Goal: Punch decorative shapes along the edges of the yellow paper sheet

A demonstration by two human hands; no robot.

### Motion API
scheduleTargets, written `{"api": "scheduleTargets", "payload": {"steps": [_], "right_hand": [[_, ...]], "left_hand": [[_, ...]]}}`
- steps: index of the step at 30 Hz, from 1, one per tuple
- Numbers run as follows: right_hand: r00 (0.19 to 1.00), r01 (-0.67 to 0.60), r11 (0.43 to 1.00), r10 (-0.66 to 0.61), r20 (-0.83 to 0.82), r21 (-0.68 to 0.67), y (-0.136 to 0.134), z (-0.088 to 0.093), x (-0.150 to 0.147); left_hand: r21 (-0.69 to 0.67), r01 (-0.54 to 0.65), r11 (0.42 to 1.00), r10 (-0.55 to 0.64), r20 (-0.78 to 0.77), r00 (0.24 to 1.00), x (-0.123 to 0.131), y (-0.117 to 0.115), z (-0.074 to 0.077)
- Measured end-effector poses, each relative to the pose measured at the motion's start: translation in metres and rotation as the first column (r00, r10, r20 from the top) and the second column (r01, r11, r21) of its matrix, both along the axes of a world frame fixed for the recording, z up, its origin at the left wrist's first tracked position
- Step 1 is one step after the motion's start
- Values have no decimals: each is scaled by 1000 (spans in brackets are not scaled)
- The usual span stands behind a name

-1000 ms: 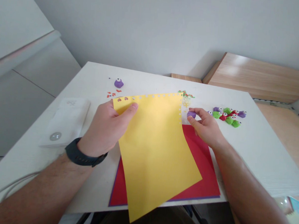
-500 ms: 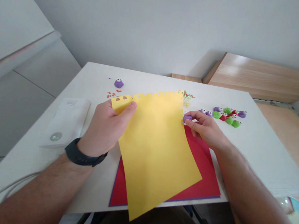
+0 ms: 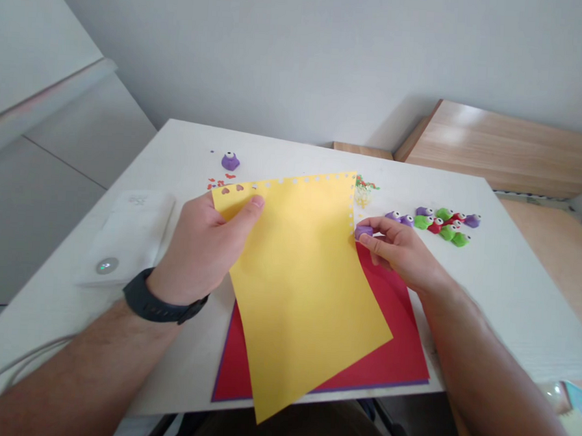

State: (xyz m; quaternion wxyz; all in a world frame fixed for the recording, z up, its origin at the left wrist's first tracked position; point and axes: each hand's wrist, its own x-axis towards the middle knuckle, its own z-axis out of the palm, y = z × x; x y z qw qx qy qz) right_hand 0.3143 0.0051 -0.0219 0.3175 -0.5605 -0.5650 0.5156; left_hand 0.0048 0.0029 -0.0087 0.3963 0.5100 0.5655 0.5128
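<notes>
A yellow paper sheet (image 3: 302, 283) with small holes punched along its top and right edges is lifted off the white table (image 3: 512, 288). My left hand (image 3: 201, 249) pinches its top left corner, thumb on top. My right hand (image 3: 397, 246) is closed on a small purple punch (image 3: 363, 231) set against the sheet's right edge. Under the yellow sheet lie a red sheet (image 3: 391, 353) and a purple one whose edge shows.
A cluster of small purple, green and red punches (image 3: 441, 224) sits right of my right hand. One purple punch (image 3: 230, 161) stands at the back left beside paper scraps (image 3: 218, 184). More scraps (image 3: 365, 186) lie near the sheet's top right corner. A white device (image 3: 129, 235) lies at left.
My right hand brought the purple punch down and left onto the sheet's right edge. The yellow sheet shifted slightly left with my left hand.
</notes>
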Motion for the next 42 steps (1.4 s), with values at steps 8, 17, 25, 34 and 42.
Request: {"api": "scheduleTargets", "payload": {"steps": [8, 17, 25, 34, 42], "right_hand": [[1000, -9, 1000, 9, -14, -28, 0, 0, -1], [993, -69, 994, 61, -98, -83, 0, -1, -1], [988, -104, 990, 92, -120, -93, 0, 0, -2], [988, -104, 989, 91, -126, -100, 2, -3, 0], [987, -93, 992, 81, -139, -83, 1, -6, -4]], "left_hand": [[8, -6, 1000, 6, 40, 999, 2, 0, 1], [26, -7, 1000, 6, 32, 999, 2, 0, 1], [32, 1, 999, -2, 60, 998, 2, 0, 2], [33, -1, 999, -1, 57, 998, 2, 0, 3], [33, 6, 999, -7, 54, 999, 3, 0, 3]]}}
